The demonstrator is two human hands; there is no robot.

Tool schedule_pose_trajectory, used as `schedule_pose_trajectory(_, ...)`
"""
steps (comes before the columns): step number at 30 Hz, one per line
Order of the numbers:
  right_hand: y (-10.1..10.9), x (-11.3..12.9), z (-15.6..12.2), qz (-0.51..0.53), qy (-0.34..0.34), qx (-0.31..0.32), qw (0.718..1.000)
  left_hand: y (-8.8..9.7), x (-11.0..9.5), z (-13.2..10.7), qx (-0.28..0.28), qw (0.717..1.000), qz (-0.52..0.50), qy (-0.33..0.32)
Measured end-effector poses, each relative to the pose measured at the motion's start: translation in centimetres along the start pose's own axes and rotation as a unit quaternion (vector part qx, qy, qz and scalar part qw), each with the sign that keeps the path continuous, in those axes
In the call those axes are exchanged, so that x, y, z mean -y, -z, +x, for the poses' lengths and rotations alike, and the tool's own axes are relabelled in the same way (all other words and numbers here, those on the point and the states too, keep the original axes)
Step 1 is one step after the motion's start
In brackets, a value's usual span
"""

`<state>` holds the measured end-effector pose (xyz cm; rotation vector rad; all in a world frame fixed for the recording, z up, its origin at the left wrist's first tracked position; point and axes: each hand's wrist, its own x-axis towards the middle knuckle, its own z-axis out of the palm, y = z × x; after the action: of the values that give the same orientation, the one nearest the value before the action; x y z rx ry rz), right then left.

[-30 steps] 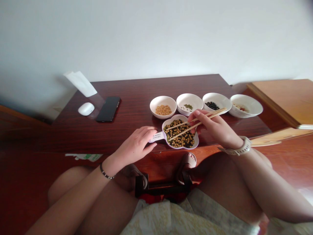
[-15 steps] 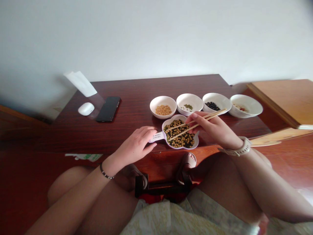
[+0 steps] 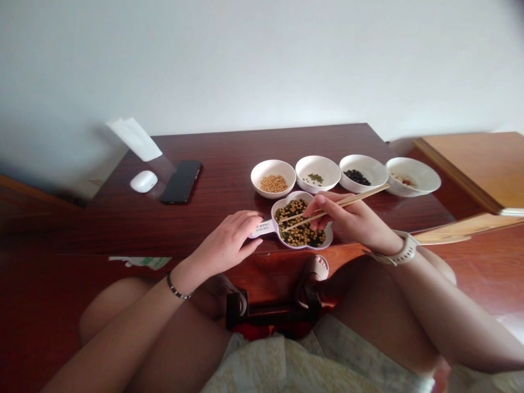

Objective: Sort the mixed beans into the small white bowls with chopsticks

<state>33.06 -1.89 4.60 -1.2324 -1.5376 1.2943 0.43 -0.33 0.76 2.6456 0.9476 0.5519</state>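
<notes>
Right fingers point(image 3: 321, 200) pinching chopsticks point(image 3: 370, 192) over bean dish point(image 3: 301, 247), left hand point(image 3: 225, 240) on handle point(image 3: 260, 229)

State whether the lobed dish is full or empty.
Full: the lobed dish has yellow and dark beans across its floor.

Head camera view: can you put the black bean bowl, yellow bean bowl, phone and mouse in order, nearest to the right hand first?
From the right hand:
1. White bowl of black beans, ahead.
2. White bowl of yellow beans, to the left.
3. Black phone, farther left.
4. White mouse, farthest left.
</notes>
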Motion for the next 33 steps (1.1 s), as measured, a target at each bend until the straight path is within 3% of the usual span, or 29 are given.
schedule_pose_trajectory(16, -0.24, -0.41, 0.28, 0.039, 0.022, -0.007, 0.999, -0.04, 0.10, 0.00, -0.001, 1.000, 0.003, -0.006)
schedule_pose_trajectory(28, 0.31, -0.49, 0.37, -0.001, 0.055, 0.014, 0.998, -0.07, 0.13, -0.06, -0.001, 1.000, 0.006, -0.008)
schedule_pose_trajectory(33, 0.63, -0.02, 0.35, 0.001, 0.040, -0.021, 0.999, -0.14, 0.20, -0.13, 0.002, 1.000, 0.013, -0.009)
